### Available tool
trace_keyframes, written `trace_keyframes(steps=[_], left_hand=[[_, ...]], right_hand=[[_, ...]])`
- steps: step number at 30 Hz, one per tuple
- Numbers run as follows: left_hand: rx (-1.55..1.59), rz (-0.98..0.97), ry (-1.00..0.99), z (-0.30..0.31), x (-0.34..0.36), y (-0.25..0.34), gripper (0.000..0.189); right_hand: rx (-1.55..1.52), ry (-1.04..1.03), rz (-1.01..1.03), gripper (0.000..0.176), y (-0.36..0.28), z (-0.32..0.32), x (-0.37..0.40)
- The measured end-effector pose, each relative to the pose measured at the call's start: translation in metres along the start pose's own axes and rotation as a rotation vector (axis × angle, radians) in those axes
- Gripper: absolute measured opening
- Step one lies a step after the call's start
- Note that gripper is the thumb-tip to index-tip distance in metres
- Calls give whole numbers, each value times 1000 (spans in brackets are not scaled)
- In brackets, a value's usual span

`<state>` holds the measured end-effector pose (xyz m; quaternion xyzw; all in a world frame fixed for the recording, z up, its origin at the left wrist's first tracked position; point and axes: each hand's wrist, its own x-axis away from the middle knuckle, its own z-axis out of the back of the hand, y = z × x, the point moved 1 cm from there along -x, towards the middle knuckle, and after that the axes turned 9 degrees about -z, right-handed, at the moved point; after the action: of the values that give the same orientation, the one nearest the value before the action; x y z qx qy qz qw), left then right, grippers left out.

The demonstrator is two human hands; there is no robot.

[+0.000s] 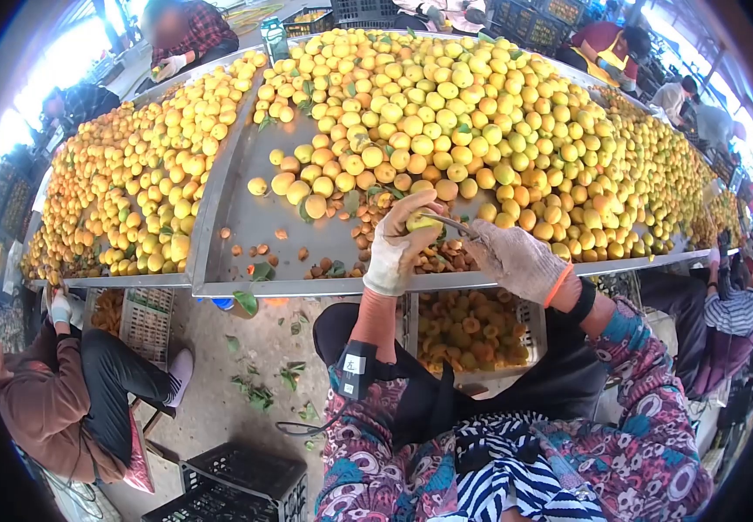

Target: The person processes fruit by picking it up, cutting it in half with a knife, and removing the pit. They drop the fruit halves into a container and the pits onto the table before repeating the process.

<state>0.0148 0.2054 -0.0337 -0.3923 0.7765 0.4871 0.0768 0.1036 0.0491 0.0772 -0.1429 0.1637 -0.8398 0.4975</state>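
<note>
Over the near edge of a metal sorting table (246, 217), my gloved left hand (391, 248) grips a yellow apricot (423, 221) between thumb and fingers. My right hand (516, 261), also gloved, is closed around a slim metal tool (453, 224), whose tip reaches the fruit. The tool's handle is mostly hidden in my palm. Brown pits (375, 233) lie loose on the metal just beyond my hands. A large heap of whole apricots (446, 113) fills the table behind them.
Below the table edge, between my knees, sits a crate (533, 335) of opened apricots. A metal divider (224, 174) splits the table on the left. Black crates (242, 474) stand on the floor at lower left. A person (63, 391) sits at left; others work around the table.
</note>
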Motion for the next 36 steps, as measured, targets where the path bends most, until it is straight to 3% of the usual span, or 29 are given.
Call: trace_keyframes(steps=[6, 10, 12, 14, 16, 19, 20, 24, 26, 29, 30, 33, 36], left_hand=[[-70, -43, -21, 3, 3, -8, 53], [41, -36, 34, -3, 5, -12, 54], [-152, -190, 58, -10, 7, -18, 53], [-215, -224, 116, -13, 9, -30, 52], [-142, -136, 202, -13, 10, -41, 51], [384, 36, 386, -16, 6, -48, 50], [399, 75, 376, -17, 6, -45, 50], [80, 29, 324, -13, 3, -49, 47], [-78, -3, 250, -13, 0, -43, 47], [-508, 103, 115, -8, 4, -53, 54], [292, 253, 479, -14, 7, -61, 59], [368, 288, 569, -14, 8, -63, 61], [66, 203, 328, 2, 8, -75, 61]], right_hand=[[-23, -128, -86, 23, 3, 0, -1], [-194, -44, -15, 20, 19, -26, 2], [-241, 18, -24, 18, 20, -41, 4], [-293, 78, -47, 18, 28, -64, 0], [-306, 132, -73, 19, 31, -78, -6], [-263, 198, -73, 21, 26, -88, -16], [-245, 221, -41, 22, 25, -87, -21], [-226, 74, -120, 34, 33, -82, -36], [-212, 37, -76, 32, 31, -74, -40], [-181, 72, -76, 28, 28, -80, -38], [-168, 96, -74, 27, 26, -86, -41], [-199, 126, -31, 26, 33, -100, -49], [-128, 96, -16, 27, 33, -89, -56]])
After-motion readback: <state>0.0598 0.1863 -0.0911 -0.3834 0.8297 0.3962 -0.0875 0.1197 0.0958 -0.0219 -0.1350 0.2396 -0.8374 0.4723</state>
